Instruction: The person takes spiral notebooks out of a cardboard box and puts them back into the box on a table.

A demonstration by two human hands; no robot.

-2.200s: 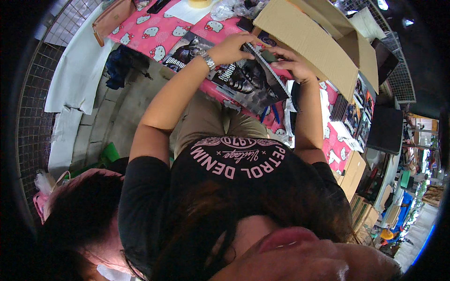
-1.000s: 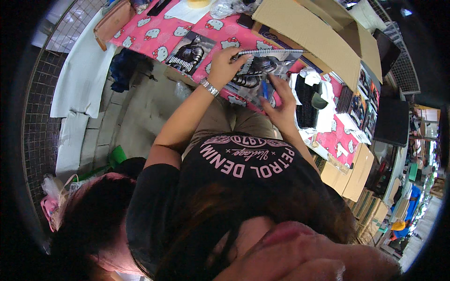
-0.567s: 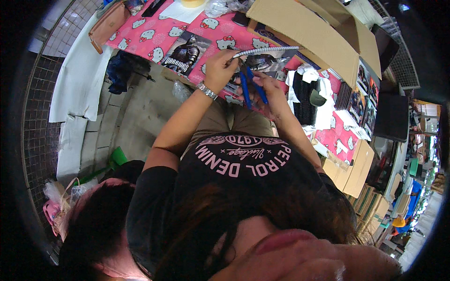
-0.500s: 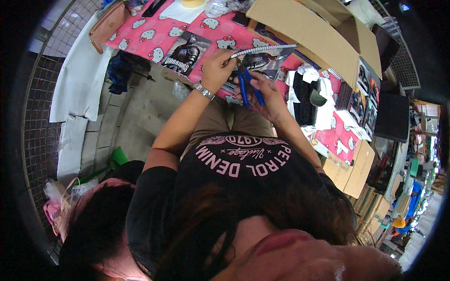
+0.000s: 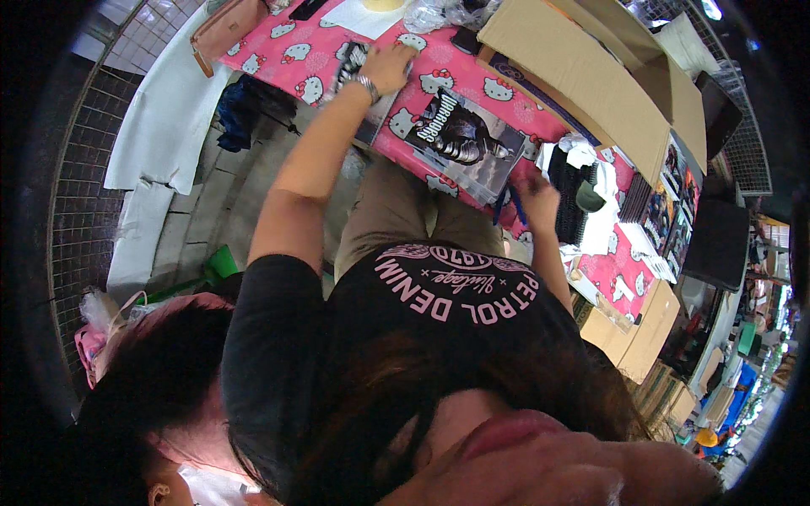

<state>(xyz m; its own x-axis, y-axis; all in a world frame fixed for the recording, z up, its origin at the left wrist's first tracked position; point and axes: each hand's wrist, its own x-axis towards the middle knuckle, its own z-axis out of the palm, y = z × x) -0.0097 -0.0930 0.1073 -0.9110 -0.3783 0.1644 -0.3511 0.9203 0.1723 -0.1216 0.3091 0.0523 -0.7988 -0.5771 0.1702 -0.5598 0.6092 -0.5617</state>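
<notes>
My left hand [image 5: 388, 69] reaches over the far left of the table, closed at the upper edge of a dark picture-covered notebook [image 5: 349, 61]. That notebook looks a little smeared, and my fingertips are partly hidden. Near the front edge, my right hand [image 5: 540, 199] is closed around blue-handled pliers [image 5: 510, 204], whose jaws I cannot make out. Between my hands a second notebook [image 5: 468, 139] with an armoured-figure cover lies askew, a clear sheet showing along its near edge.
Black coils [image 5: 574, 198] lie on white paper beside my right hand. A large open cardboard box [image 5: 582, 76] stands behind. Further right are stacked printed covers [image 5: 672, 198]. A pink pouch [image 5: 226, 34] and a tape roll [image 5: 382, 4] sit on the pink patterned tablecloth [image 5: 287, 76].
My left hand has left the pale spiral strip and moved left to the other notebook. My right hand has gone down and right with the pliers, uncovering the middle notebook. The view has shifted slightly.
</notes>
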